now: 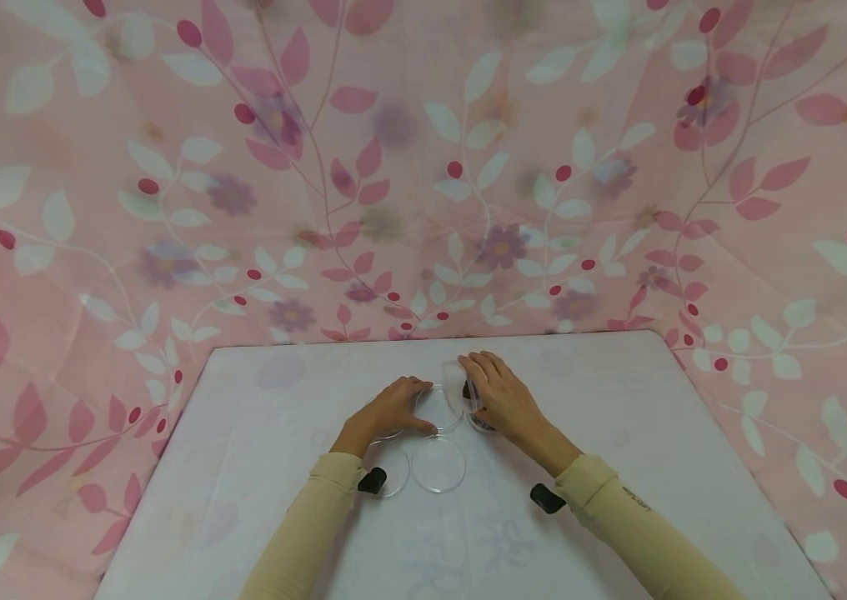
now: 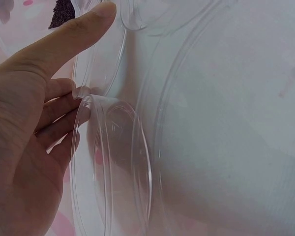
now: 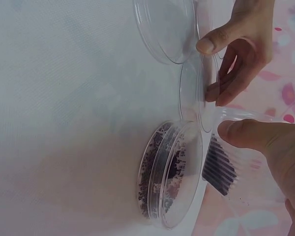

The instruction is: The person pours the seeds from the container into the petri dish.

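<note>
My left hand (image 1: 391, 407) reaches around a clear petri dish (image 1: 440, 410), thumb on its near edge and fingers at its far edge. To its right, my right hand (image 1: 504, 398) grips a clear plastic container (image 3: 255, 167) with dark granules (image 3: 219, 169) inside, held tilted. The container is beside and partly above another petri dish (image 3: 184, 196), in which dark granules are scattered. The fingers of my right hand behind the container are mostly hidden in the right wrist view.
Nearer the body lie two more clear petri dishes, a right one (image 1: 438, 465) and a left one (image 1: 396, 471). Another dish edge shows under the left hand. The white-covered table (image 1: 258, 500) meets a pink floral cloth (image 1: 423, 167) behind and at both sides.
</note>
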`<state>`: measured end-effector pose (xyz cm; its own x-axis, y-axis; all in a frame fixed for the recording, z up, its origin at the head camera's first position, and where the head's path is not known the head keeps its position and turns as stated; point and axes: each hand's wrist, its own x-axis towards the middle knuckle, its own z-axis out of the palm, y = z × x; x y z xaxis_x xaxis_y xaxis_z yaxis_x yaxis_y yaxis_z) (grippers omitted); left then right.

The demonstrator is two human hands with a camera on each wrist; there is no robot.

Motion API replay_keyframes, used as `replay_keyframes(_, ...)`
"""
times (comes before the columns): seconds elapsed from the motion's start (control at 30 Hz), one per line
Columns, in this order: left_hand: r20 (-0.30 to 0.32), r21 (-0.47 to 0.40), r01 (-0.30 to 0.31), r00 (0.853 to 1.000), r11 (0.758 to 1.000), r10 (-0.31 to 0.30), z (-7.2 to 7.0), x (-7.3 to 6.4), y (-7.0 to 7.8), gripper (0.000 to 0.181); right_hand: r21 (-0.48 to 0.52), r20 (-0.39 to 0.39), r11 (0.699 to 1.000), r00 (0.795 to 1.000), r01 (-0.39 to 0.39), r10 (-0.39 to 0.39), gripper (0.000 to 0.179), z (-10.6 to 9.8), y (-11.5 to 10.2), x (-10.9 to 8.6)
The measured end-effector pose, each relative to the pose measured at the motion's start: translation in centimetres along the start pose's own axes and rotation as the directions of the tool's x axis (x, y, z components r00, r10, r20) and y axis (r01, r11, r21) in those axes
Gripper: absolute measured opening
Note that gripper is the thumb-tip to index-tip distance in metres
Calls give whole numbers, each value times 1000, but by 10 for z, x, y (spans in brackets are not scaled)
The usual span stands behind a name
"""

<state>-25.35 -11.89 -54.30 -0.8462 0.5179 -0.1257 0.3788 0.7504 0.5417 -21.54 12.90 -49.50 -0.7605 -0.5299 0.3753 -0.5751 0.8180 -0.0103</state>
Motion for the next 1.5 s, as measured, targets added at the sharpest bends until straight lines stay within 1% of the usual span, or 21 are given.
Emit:
replay_keyframes(0.4,-7,14,-24,1000,1000,24,0,1,-1,91,-78,-6,996,1000,30,-31,106,1,-2,2)
replay_keyframes(0.67,-7,-4,-21,1000,1000,21,0,0,0,91,-91,-59,994,996,56,-62,101,4,-3,4)
replay_keyframes(0.9,-7,-4,-19,1000,1000,19,-1,-1,1,91,-116,-64,991,995,67,-75,95,6,-6,5)
replay_keyframes(1.07,-7,14,-22,1000,1000,22,-1,0,1,91,-136,-83,988,992,79,-91,94,6,-6,6)
replay_keyframes(1.27,-12,16,-31,999,999,31,0,1,-1,90,-164,-114,982,987,95,-114,84,8,-6,6)
replay_keyframes(1.4,-15,11,-34,999,999,34,1,1,-1,90,-186,-119,977,985,100,-123,74,9,-5,6)
replay_keyframes(1.5,-15,15,-36,999,999,37,0,1,-1,90,-194,-120,976,985,100,-125,71,9,-5,6)
